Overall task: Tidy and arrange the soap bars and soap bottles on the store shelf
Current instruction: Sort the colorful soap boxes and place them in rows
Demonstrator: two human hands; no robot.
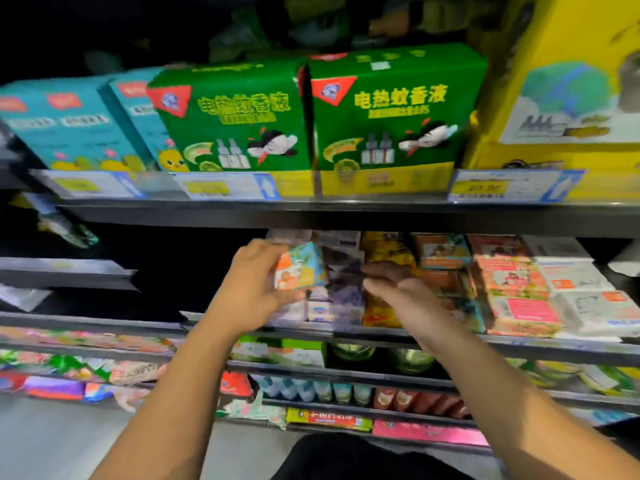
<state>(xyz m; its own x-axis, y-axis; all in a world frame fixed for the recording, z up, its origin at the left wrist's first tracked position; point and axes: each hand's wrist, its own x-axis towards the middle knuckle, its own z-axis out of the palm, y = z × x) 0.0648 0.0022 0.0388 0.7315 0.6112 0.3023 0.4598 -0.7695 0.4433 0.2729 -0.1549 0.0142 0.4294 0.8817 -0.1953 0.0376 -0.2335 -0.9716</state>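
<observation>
Centre of the frame: our left hand (254,284) curls round a small orange-and-blue soap box (300,268) and holds it tilted, just in front of the middle shelf (571,348). Our right hand (403,292) hangs beside it, right of centre, with its fingers stretched loosely toward the left and gripping nothing. Motion blur softens its fingertips, and we cannot tell whether they touch the packs behind.

Between the two hands stands a stack of purple-and-white soap packs (344,284), and directly behind the right hand is a pile of yellow packs (386,252). Farther right along the same shelf lie orange packs (443,256), then pink-and-orange packs (516,296) and, at the right edge, white packs (585,289).

On the shelf above, across the upper half of the frame, two green boxes (228,116) stand side by side. Teal boxes (65,128) lean at upper left and a large yellow box (561,46) fills the upper right. Price tags (509,187) line that shelf's front edge.

Near the bottom of the frame, between our forearms, a row of pale blue bottles (311,389) stands on a lower shelf
</observation>
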